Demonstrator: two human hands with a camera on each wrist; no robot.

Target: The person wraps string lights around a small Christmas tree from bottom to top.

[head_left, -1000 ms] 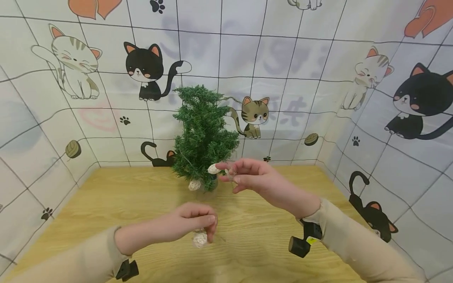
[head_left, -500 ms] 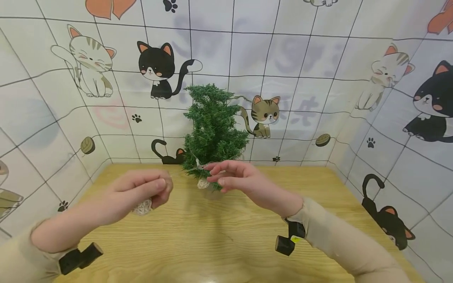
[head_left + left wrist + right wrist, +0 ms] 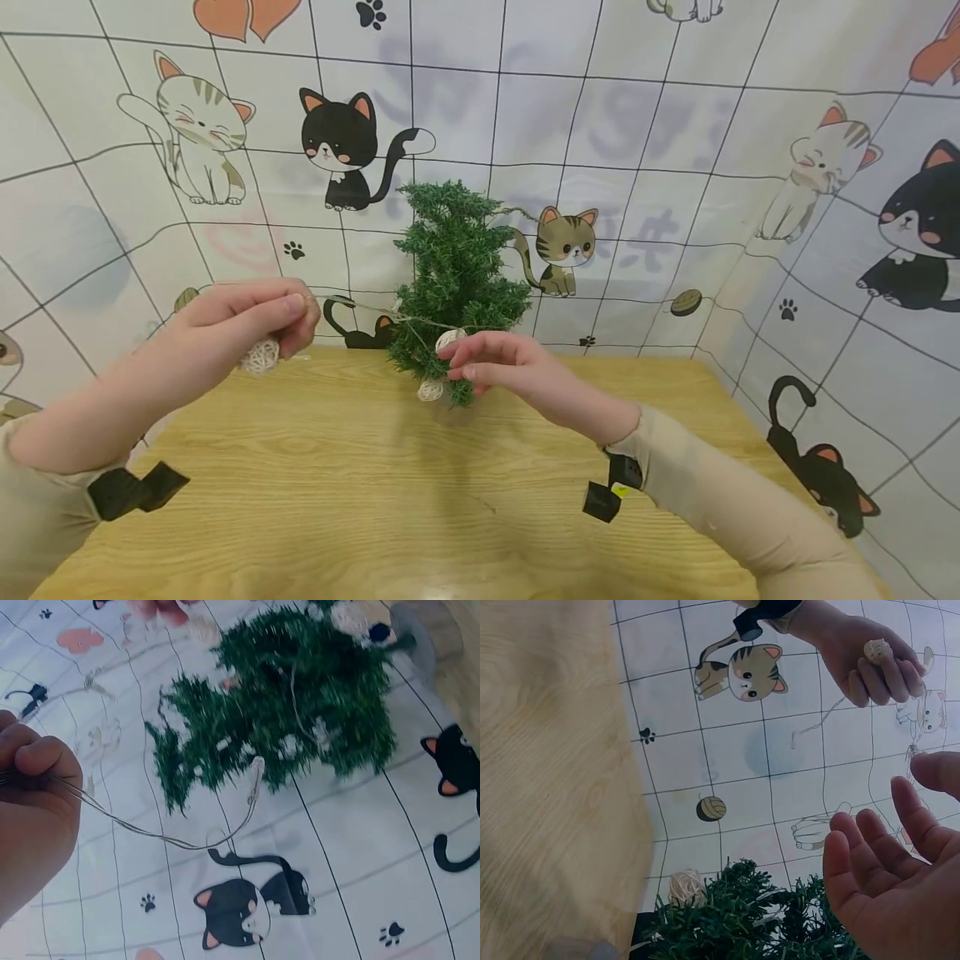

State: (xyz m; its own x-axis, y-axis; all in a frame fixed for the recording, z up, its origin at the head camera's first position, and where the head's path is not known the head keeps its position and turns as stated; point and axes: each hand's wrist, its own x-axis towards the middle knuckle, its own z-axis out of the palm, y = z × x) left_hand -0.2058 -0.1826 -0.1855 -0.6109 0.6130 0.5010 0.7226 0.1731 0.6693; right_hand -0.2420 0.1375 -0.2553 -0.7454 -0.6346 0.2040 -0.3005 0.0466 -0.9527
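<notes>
My left hand (image 3: 247, 321), raised at the left, grips a thin light-string wire (image 3: 169, 838) in its curled fingers. A woven white ball (image 3: 261, 356) hangs just under that hand; in the right wrist view the ball (image 3: 878, 651) shows against its fingers. From there the wire runs across to the small green artificial tree (image 3: 453, 275). My right hand (image 3: 517, 367) is at the tree's lower front, its fingers loosely bent, thumb and index apart. A second woven ball (image 3: 451, 339) sits right at its fingertips. Another ball (image 3: 430, 390) hangs low on the tree near its base.
The tree stands at the back of a wooden table (image 3: 337, 483), close to a white cloth backdrop (image 3: 637, 125) printed with cats and grid lines. A loose wire end (image 3: 256, 769) with a clear tip dangles near the tree.
My left hand has moved up and left with the wire and its ball, stretching the wire out from the tree. The right hand has stayed by the tree, shifting slightly.
</notes>
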